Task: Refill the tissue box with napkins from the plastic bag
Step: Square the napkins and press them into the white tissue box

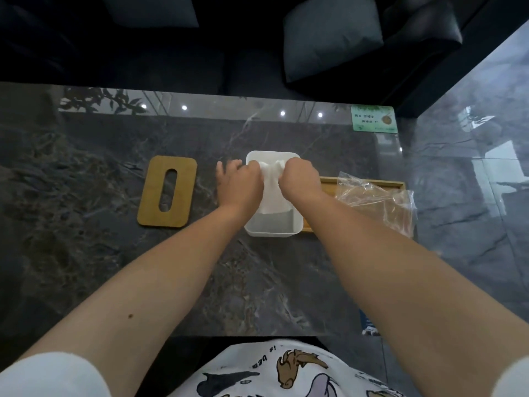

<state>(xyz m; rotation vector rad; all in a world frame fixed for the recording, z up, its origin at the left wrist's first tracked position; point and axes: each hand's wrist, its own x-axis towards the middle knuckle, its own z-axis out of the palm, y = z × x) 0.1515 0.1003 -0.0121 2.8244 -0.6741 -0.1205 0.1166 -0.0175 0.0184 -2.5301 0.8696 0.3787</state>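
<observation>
A white open tissue box (273, 228) stands in the middle of the dark marble table. White napkins (272, 193) lie inside it, bunched at the far end. My left hand (239, 186) and my right hand (300, 180) both grip the napkins from either side over the box. The clear plastic bag (378, 202) lies crumpled and flat to the right of the box. The box's wooden lid (167, 191), with a long slot, lies flat to the left.
A wooden tray (369, 183) sits under the bag, right of the box. A green card (373, 118) lies at the table's far right corner. A dark sofa with a cushion (332, 35) stands beyond the table. Glossy floor lies to the right.
</observation>
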